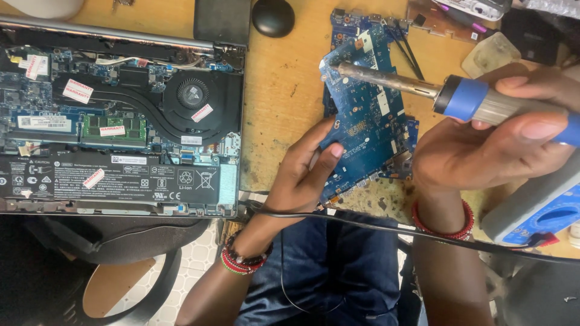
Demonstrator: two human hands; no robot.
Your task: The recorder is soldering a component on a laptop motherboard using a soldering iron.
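Heat is the chief hazard here: the soldering iron (pixel 423 90) is held with its metal tip low over the upper left part of the blue circuit board (pixel 362 121), and a slip of the wrist could drag that tip across neighbouring components or lift a pad. The iron's black cord (pixel 374 228) is stretched across the lap below the tabletop (pixel 284 90), so a snag there could jerk the tool sideways. The left fingers are also placed close to the work, and a burn is possible if the board shifts.

The right hand (pixel 483 145) is closed around the iron's blue and grey handle, thumb laid along the top. The left hand (pixel 305 175) is partly spread, its fingertips pressed on the board's left edge (whether the board is pinched or merely steadied cannot be told). The board lies on the tabletop between the hands, beside an opened laptop (pixel 121 115) with fan and battery exposed. A black mouse (pixel 273 17) and a blue-and-grey meter (pixel 538 211) are seen nearby.
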